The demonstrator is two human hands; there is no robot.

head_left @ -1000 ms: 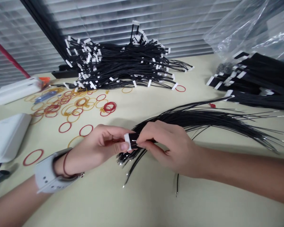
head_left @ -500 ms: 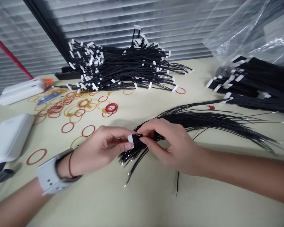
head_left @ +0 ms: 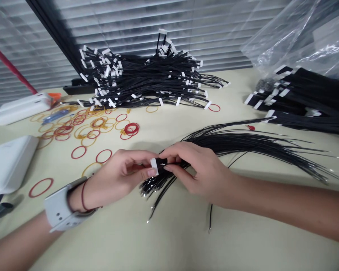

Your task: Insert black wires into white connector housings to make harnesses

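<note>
A fan of thin black wires (head_left: 243,145) lies across the middle of the pale table (head_left: 172,241), its ends gathered under my hands. My left hand (head_left: 121,177) pinches a white tape strip (head_left: 153,165) wrapped round the gathered wires. My right hand (head_left: 200,173) is closed on the same bundle just to the right of the strip, fingertips touching the tape. One loose wire (head_left: 210,218) lies below my right wrist. A grey band (head_left: 59,210) and a red cord sit on my left wrist.
A big heap of taped black wire bundles (head_left: 147,81) lies at the back. More bundles (head_left: 305,103) lie at the right under a clear plastic bag (head_left: 293,34). Red and yellow rubber bands (head_left: 84,128) are scattered at the left, beside white boxes (head_left: 8,165).
Both hands stay on the bundle; my fingers have shifted slightly on the white strip, and the view has moved a little.
</note>
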